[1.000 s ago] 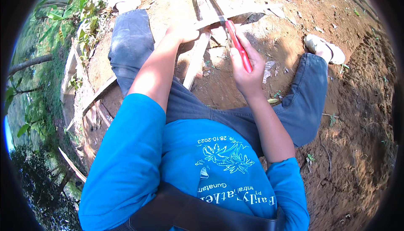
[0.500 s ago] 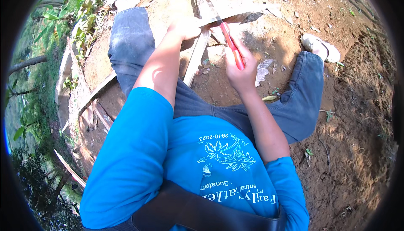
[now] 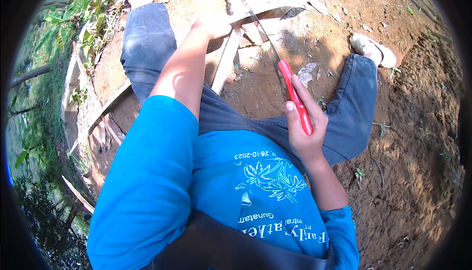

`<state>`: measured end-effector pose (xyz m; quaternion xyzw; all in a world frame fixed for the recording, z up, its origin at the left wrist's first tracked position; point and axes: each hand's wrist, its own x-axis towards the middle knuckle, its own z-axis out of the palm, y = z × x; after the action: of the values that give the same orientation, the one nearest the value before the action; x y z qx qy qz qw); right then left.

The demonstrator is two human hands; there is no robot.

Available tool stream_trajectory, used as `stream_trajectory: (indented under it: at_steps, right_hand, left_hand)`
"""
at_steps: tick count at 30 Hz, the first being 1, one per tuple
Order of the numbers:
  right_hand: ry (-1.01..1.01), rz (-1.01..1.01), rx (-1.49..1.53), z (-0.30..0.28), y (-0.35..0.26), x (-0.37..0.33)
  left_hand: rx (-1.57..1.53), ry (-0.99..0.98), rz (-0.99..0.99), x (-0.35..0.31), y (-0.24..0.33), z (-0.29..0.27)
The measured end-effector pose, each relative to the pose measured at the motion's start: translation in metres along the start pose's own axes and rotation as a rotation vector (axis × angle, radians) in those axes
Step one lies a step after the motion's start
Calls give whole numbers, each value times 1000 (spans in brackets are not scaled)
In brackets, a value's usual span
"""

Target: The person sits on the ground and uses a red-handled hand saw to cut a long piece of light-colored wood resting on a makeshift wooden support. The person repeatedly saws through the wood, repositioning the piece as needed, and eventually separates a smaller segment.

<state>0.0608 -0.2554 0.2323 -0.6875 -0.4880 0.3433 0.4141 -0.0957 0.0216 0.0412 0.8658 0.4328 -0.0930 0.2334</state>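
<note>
My right hand (image 3: 307, 127) is wrapped round the red handle of a handsaw (image 3: 286, 76). Its long thin blade slants up and to the left, across a pale wooden plank (image 3: 278, 7). At the plank's left end, my left hand (image 3: 212, 26) grips the wood, though bright sunlight washes out its fingers. A narrow wooden slat (image 3: 227, 62) runs crosswise under the plank, and its far end shows beyond. Whether the saw's teeth sit in a cut is too small to tell.
My legs (image 3: 150, 49) are spread on both sides of the wood, on bare brown soil (image 3: 413, 122). Dry leaves (image 3: 307, 75) lie right of the saw. Leafy plants (image 3: 91, 29) and loose wood strips (image 3: 110, 104) are at the left.
My right hand has drawn the saw back toward my body and to the right, so more blade shows on the near side of the plank. My left hand stays at the plank.
</note>
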Motion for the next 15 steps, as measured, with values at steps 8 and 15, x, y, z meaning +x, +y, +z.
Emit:
stream_trajectory:
  at_steps: [8, 15]
  right_hand:
    - [47, 75, 178, 20, -3, 49]
    - [41, -72, 232, 29, 3, 64]
  left_hand:
    - [20, -129, -58, 15, 3, -17]
    - [55, -80, -38, 10, 0, 10]
